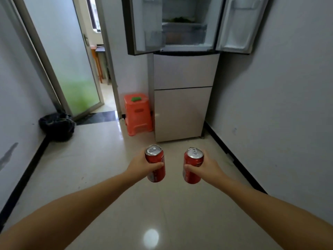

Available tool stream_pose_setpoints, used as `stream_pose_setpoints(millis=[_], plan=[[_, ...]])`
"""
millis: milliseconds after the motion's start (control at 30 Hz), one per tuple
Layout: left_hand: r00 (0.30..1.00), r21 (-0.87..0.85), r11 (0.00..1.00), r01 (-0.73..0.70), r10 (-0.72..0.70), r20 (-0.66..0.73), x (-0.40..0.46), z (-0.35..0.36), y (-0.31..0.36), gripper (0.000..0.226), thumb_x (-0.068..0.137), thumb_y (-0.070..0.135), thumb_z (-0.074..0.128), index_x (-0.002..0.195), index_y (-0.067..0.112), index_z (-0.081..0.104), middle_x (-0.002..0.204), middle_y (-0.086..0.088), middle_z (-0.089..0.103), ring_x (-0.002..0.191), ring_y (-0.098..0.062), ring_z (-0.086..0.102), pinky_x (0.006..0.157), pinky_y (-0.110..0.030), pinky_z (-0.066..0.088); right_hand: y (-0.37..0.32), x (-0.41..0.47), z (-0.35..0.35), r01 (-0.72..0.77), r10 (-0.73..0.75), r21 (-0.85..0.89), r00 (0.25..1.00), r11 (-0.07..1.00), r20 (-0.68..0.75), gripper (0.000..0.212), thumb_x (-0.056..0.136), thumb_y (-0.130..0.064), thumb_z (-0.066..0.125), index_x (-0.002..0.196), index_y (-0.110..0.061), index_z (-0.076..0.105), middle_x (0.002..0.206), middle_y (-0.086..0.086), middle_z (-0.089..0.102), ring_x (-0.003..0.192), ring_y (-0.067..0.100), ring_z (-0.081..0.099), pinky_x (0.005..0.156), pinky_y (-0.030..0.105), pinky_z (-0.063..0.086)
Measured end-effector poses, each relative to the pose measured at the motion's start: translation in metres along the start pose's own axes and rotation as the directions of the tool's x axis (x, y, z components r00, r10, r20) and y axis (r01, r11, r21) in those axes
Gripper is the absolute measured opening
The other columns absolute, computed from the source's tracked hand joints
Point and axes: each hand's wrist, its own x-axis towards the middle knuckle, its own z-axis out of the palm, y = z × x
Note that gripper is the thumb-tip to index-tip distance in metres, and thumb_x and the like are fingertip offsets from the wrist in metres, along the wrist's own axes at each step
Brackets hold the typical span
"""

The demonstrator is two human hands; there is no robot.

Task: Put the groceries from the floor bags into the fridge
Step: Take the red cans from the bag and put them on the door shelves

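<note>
Here each hand grips a red can.

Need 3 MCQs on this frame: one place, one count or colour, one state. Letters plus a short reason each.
1. Where does the orange stool stand?
A. Inside the fridge
B. On the floor, left of the fridge
C. By the right wall

2. How many red cans are held?
A. One
B. Two
C. Four

3. What state are the fridge's upper doors in?
A. Both open
B. Both closed
C. One open, one closed

Key:
1 B: the stool sits on the tiles against the fridge's left side.
2 B: the left hand grips the left can and the right hand grips the right can.
3 A: the left door and right door both swing outward, showing the shelves inside.
</note>
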Motion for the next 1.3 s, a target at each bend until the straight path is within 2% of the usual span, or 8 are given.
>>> stream_pose_setpoints(millis=[100,467,600,700,800,933,1167,1300], plan=[[0.998,0.013,0.998,-0.065,0.065,0.014,0.088,-0.015,0.032,0.073,0.069,0.027,0.082,0.132,0.024,0.045,0.118,0.004,0.058,0.109,-0.016,0.056,0.093,-0.032,0.046,-0.023,0.080,-0.019,0.053,-0.053,-0.010,0.998,0.999,-0.020,0.062,0.066,-0.032,0.081,0.121,-0.025,0.051,0.108,-0.011,0.063,0.102,0.008,0.061,0.074,0.016,0.044],[0.982,-0.026,0.983,-0.184,0.182,-0.054,0.348,-0.024,0.135,0.073,0.072,0.028,0.080,0.134,0.021,0.042,0.123,0.001,0.056,0.104,-0.013,0.050,0.090,-0.029,0.042,-0.077,0.337,-0.101,0.111,-0.104,0.056,0.987,0.992,-0.124,0.072,0.073,-0.026,0.080,0.133,-0.018,0.041,0.122,0.000,0.057,0.110,0.018,0.056,0.090,0.028,0.044],[0.958,-0.012,0.966,-0.257,0.253,-0.134,0.422,-0.035,0.177,0.073,0.071,0.029,0.081,0.133,0.023,0.043,0.114,0.008,0.056,0.105,-0.012,0.054,0.090,-0.029,0.043,-0.097,0.430,-0.133,0.216,-0.209,0.070,0.973,0.974,-0.099,0.074,0.076,-0.023,0.078,0.137,-0.017,0.036,0.129,0.003,0.052,0.120,0.022,0.051,0.098,0.034,0.043],[0.924,-0.018,0.949,-0.316,0.303,-0.232,0.478,-0.054,0.222,0.069,0.071,0.025,0.081,0.131,0.021,0.046,0.117,0.003,0.061,0.106,-0.013,0.059,0.091,-0.029,0.047,-0.116,0.507,-0.162,0.313,-0.310,0.073,0.950,0.947,-0.049,0.072,0.076,-0.023,0.078,0.135,-0.018,0.037,0.122,-0.002,0.052,0.110,0.014,0.051,0.091,0.030,0.043],[0.867,0.007,0.931,-0.365,0.343,-0.361,0.526,-0.082,0.273,0.064,0.075,0.021,0.078,0.129,0.018,0.045,0.113,0.004,0.058,0.099,-0.007,0.057,0.083,-0.022,0.047,-0.155,0.590,-0.188,0.417,-0.417,0.049,0.909,0.908,-0.011,0.069,0.074,-0.026,0.079,0.131,-0.020,0.042,0.121,-0.001,0.057,0.105,0.013,0.055,0.087,0.029,0.046],[0.813,0.074,0.931,-0.357,0.349,-0.466,0.574,-0.118,0.313,0.068,0.075,0.024,0.078,0.133,0.020,0.041,0.116,0.005,0.055,0.108,-0.015,0.054,0.087,-0.030,0.045,-0.215,0.671,-0.196,0.549,-0.550,0.056,0.835,0.834,0.013,0.070,0.075,-0.028,0.079,0.132,-0.017,0.041,0.122,0.000,0.056,0.106,0.014,0.053,0.086,0.027,0.043],[0.704,0.224,0.907,-0.357,0.419,-0.574,0.653,-0.179,0.353,0.068,0.073,0.027,0.079,0.131,0.022,0.043,0.114,0.006,0.058,0.106,-0.014,0.057,0.091,-0.032,0.048,-0.304,0.777,-0.185,0.759,-0.763,0.113,0.646,0.641,-0.013,0.069,0.072,-0.030,0.080,0.130,-0.018,0.044,0.120,-0.003,0.058,0.105,0.009,0.054,0.090,0.026,0.045],[0.691,0.258,0.903,-0.343,0.428,-0.583,0.696,-0.199,0.359,0.064,0.074,0.026,0.079,0.127,0.024,0.044,0.107,0.011,0.057,0.098,-0.007,0.056,0.086,-0.028,0.046,-0.335,0.827,-0.176,0.792,-0.802,0.174,0.597,0.586,-0.019,0.067,0.074,-0.027,0.080,0.129,-0.019,0.044,0.115,-0.006,0.057,0.105,0.008,0.053,0.089,0.024,0.042]])
